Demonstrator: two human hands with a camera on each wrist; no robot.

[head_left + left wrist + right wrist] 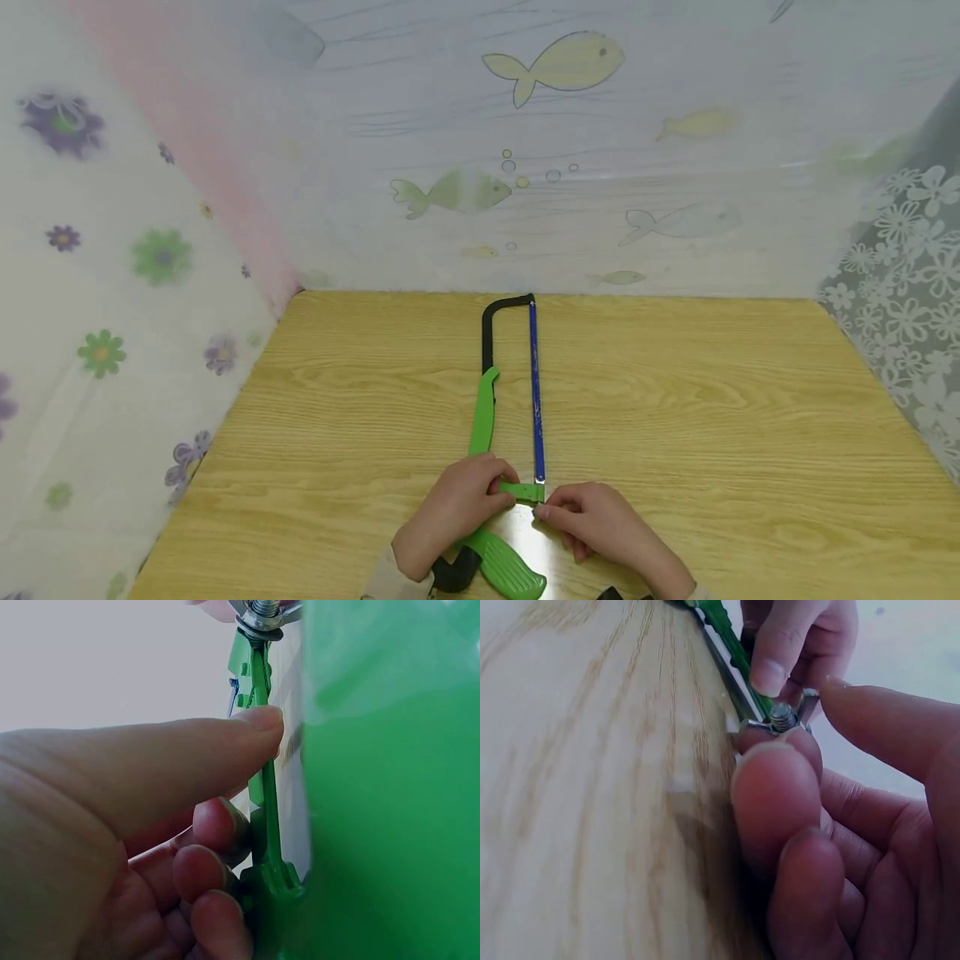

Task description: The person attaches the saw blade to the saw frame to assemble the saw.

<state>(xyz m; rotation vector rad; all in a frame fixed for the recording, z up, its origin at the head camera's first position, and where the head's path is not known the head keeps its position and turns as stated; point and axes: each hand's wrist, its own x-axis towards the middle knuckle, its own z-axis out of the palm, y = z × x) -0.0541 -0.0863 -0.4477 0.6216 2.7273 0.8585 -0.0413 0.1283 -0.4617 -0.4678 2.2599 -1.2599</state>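
Note:
A hacksaw (483, 417) with a green body lies lengthwise on the table, its ribbed handle (512, 567) towards me. Its blue blade (536, 392) runs along the right side, up to the far end of the black front bar (487, 337). My left hand (465, 500) grips the short green arm (525, 492) at the blade's near end, thumb on one side and fingers curled beneath. With thumb and fingertips, my right hand (596, 521) pinches a metal wing nut (808, 701) on a threaded bolt (782, 718) at that arm's end. Fingers partly cover the nut.
The wood-grain table (712, 400) extends to both sides of the saw. Behind it hangs a pale sheet (570, 208) printed with fish, and a flowered sheet (105, 275) borders the left. Lace-like flowered fabric (915, 283) is at the right edge.

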